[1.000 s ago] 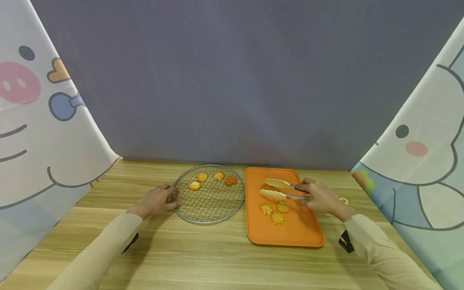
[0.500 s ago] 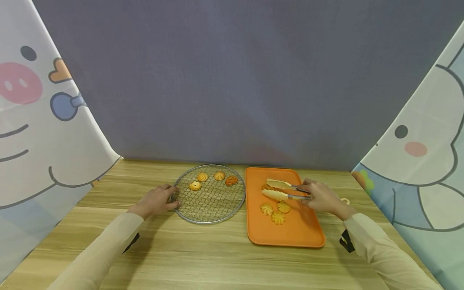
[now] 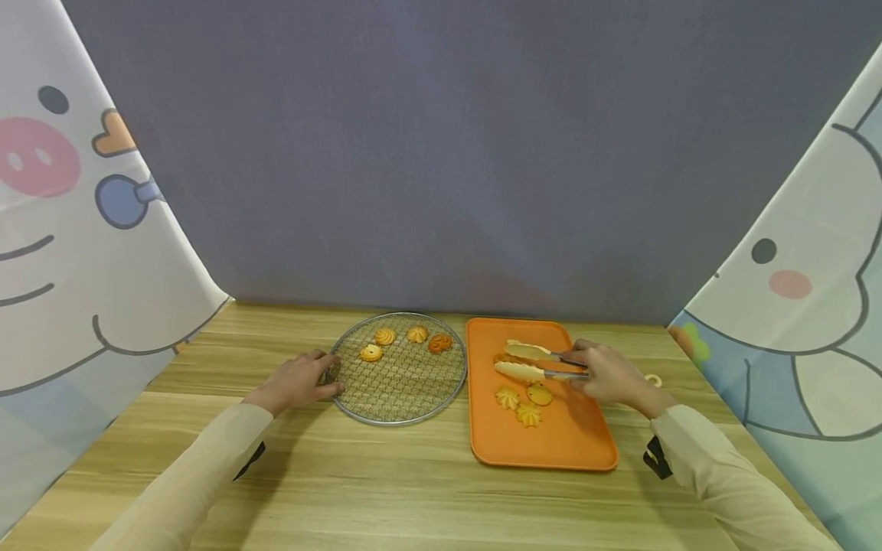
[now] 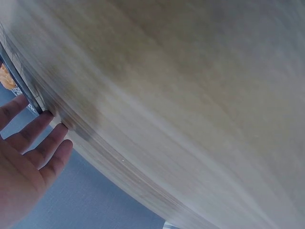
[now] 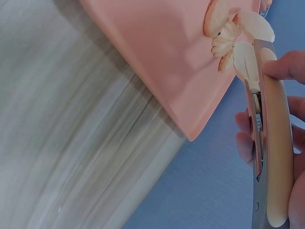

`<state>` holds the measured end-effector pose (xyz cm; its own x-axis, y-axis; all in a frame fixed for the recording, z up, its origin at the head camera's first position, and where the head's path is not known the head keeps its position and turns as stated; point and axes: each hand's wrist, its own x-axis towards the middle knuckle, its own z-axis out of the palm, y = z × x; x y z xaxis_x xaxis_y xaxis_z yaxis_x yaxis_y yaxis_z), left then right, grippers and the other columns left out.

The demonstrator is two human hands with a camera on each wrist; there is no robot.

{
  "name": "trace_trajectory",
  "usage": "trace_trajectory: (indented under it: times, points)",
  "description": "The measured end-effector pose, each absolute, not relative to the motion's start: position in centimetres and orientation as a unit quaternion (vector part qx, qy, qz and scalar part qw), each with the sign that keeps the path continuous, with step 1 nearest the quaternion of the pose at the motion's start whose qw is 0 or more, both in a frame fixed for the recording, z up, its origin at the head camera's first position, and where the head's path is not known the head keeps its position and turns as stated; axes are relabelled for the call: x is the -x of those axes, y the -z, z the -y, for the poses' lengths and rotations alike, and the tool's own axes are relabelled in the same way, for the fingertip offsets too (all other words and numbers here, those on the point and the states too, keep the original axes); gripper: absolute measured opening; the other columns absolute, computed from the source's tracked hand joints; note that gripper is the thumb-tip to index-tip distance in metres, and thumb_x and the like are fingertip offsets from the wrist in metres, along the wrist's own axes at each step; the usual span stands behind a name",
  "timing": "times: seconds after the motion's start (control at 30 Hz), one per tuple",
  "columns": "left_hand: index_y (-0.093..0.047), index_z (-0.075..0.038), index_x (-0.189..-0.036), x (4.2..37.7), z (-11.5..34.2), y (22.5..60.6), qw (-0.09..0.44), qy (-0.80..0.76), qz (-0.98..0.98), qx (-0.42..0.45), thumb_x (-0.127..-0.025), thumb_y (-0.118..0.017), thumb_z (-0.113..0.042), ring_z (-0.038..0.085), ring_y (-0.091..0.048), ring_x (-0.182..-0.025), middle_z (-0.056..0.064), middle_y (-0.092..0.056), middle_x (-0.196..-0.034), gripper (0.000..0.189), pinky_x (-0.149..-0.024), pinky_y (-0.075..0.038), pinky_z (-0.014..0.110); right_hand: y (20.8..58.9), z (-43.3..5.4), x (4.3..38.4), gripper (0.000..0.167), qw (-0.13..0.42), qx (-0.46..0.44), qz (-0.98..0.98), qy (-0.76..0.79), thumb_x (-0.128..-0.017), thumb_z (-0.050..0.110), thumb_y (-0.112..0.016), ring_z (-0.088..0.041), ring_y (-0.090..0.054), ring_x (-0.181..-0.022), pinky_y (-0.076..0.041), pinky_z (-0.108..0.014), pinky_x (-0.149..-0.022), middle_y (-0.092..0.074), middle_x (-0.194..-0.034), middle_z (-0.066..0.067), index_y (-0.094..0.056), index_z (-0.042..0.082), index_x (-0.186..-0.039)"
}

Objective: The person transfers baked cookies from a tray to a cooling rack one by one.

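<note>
Orange tray [image 3: 544, 448], right of centre on the desk [image 3: 386, 497]; looks pinkish from the right wrist. Near its middle, three pale cookies in a loose cluster: a ridged cookie [image 3: 507, 398], a round cookie [image 3: 540, 394] and a flower-shaped cookie [image 3: 528, 414]. A browner cookie [image 3: 504, 357] lies farther back, partly hidden by the tongs [image 3: 520, 372]; cannot tell whether the tips touch it.

Round wire rack [image 3: 400, 394], just left of the tray. Four cookies on its far half: a swirl cookie [image 3: 385, 337], a yellow cookie [image 3: 371, 353], a peaked cookie [image 3: 417, 334], and a reddish-brown cookie [image 3: 439, 343] nearest the tray.

Hands well apart. Right hand [image 3: 606, 373] clamped round the tongs, reaching across the tray's right edge and covering part of it; tong tips spread, pointing left over the tray. Left hand [image 3: 296, 380] at the rack's left rim, thumb and fingers apart, fingers loosely extended against it.

Small pale ring [image 3: 653, 380] by the right wrist. Grey cloth [image 3: 441, 153] behind the desk; cartoon-printed sheets [image 3: 138, 275] at both sides.
</note>
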<state>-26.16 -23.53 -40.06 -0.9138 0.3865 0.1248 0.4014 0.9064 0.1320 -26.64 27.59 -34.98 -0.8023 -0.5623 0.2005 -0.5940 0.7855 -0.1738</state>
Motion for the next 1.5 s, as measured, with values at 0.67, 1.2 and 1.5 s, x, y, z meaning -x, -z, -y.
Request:
trace_trajectory:
  times: [0.67,1.2,1.5]
  points:
    - [-0.054,-0.005,-0.122,26.0,23.4,39.8,0.045,0.074,0.976,0.199,-0.084,-0.060,-0.043,0.045,-0.055,-0.102,0.025,-0.054,-0.120,0.054,-0.084,-0.045,0.060,34.9,-27.6,27.4,0.038,0.058,-0.313,0.941,-0.117,-0.074,0.008,-0.070,-0.005,-0.038,-0.055,-0.030,-0.018,-0.048,-0.061,-0.088,-0.011,-0.065,-0.003,-0.110]
    - [-0.055,-0.006,-0.122,26.1,23.4,40.0,0.045,0.074,0.976,0.198,-0.085,-0.061,-0.042,0.044,-0.055,-0.101,0.023,-0.055,-0.117,0.052,-0.084,-0.044,0.059,34.9,-27.5,27.4,0.037,0.063,-0.319,0.938,-0.121,-0.077,0.006,-0.066,-0.002,-0.039,-0.052,-0.034,-0.018,-0.046,-0.061,-0.097,-0.015,-0.063,-0.004,-0.112]
    - [-0.054,-0.006,-0.122,26.1,23.4,39.9,0.049,0.073,0.976,0.199,-0.084,-0.061,-0.041,0.044,-0.055,-0.100,0.023,-0.055,-0.116,0.052,-0.083,-0.046,0.059,34.2,-26.1,27.4,0.037,0.081,-0.316,0.937,-0.126,-0.078,0.008,-0.068,0.000,-0.043,-0.052,-0.036,-0.019,-0.046,-0.060,-0.109,-0.023,-0.063,-0.004,-0.112]
